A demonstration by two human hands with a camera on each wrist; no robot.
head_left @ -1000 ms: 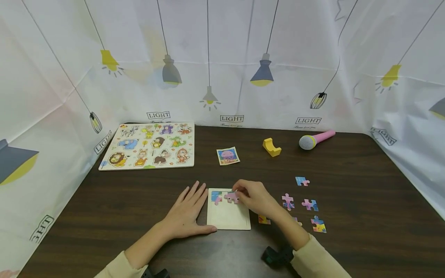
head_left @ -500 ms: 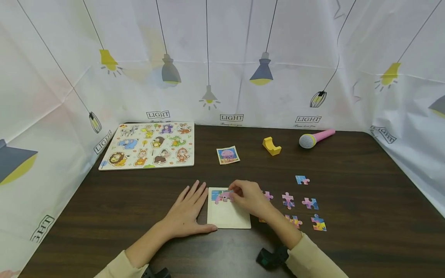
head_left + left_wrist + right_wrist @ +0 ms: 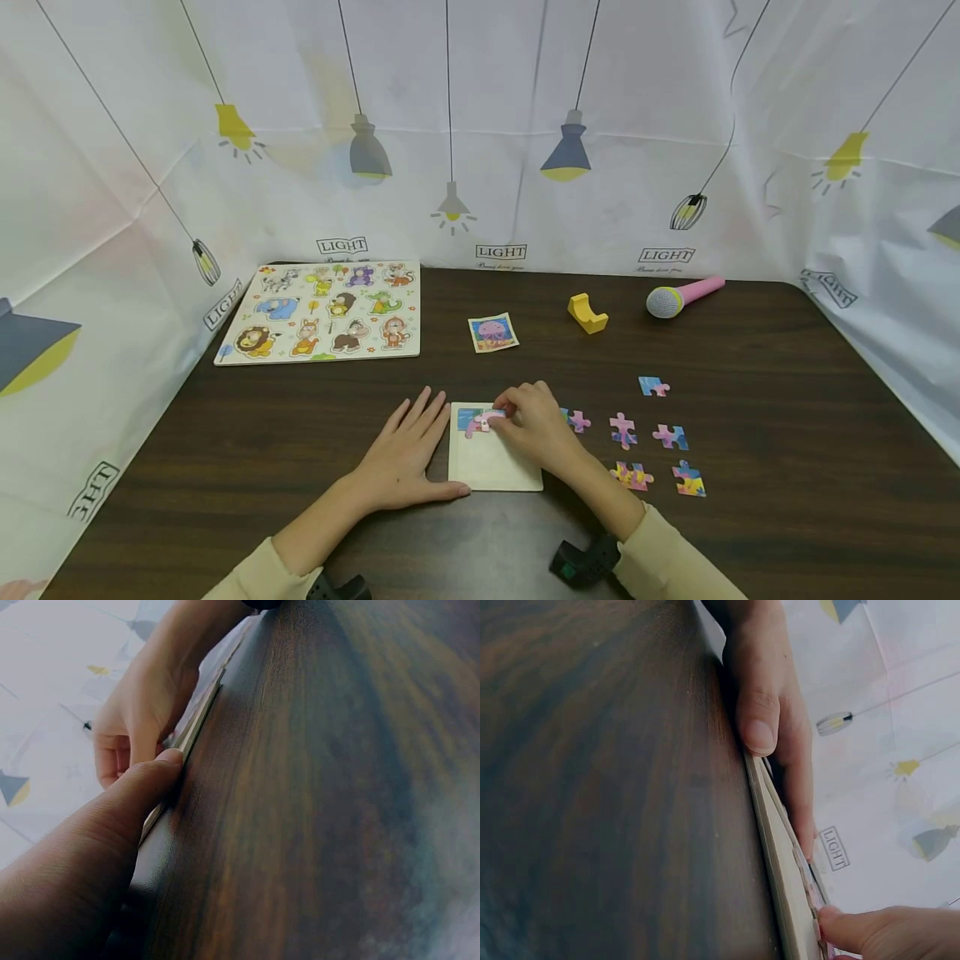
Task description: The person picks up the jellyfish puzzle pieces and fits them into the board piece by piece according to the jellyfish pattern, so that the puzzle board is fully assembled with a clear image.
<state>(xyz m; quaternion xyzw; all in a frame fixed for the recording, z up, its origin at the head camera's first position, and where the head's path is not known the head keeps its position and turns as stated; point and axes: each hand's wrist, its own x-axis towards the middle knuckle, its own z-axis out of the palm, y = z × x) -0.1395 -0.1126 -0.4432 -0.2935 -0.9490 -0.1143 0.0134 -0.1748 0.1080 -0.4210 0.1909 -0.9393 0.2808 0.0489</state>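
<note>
A small pale wooden puzzle tray (image 3: 495, 467) lies on the dark table, with a blue and pink puzzle piece (image 3: 467, 418) in its upper left corner. My right hand (image 3: 543, 429) pinches a pink puzzle piece (image 3: 490, 416) between thumb and fingertips, right against that corner piece at the tray's top edge. The fingers partly cover the held piece. My left hand (image 3: 397, 462) lies spread out flat along the tray's left side. Its thumb (image 3: 161, 769) touches the near left corner of the tray, as the left wrist view shows.
Several loose puzzle pieces (image 3: 622, 431) lie to the right, some partly behind the right forearm. Farther back are a picture card (image 3: 492, 333), a yellow curved block (image 3: 587, 314) and a pink toy microphone (image 3: 684, 297). An animal puzzle board (image 3: 322, 312) lies back left, before a lamp-print cloth (image 3: 495, 100).
My right hand has moved slightly left with the pink piece, bringing it from apart to up against the corner piece. The left hand has stayed in place.
</note>
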